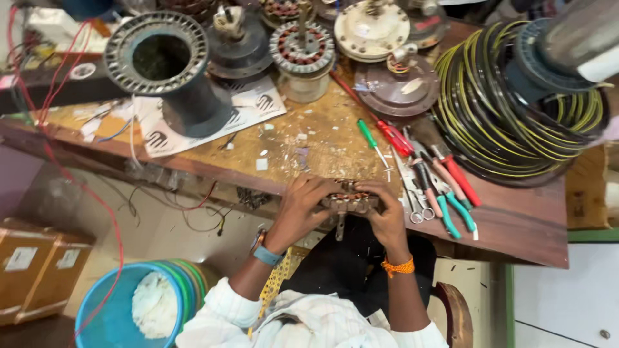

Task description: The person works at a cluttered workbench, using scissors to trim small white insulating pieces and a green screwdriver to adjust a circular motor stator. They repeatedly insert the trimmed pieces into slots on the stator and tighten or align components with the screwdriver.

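Above the white striped sleeves (pixel 303 322), the left hand (pixel 300 209) and right hand (pixel 387 216) each close their grip on a small copper-wound metal stator (pixel 348 201) at the wooden desk (pixel 309 145) edge, seemingly mid-winding work, needing steady fingertip control next.

Both hands, left hand (pixel 302 207) and right hand (pixel 389 216), grip a copper-wound stator (pixel 349 198).

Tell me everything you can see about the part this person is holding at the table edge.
The motor stator is a small round metal core with copper-coloured windings showing on top. It sits at the front edge of the wooden workbench, gripped on both sides by the left hand and right hand. Fingers hide much of it; finer detail is unclear.
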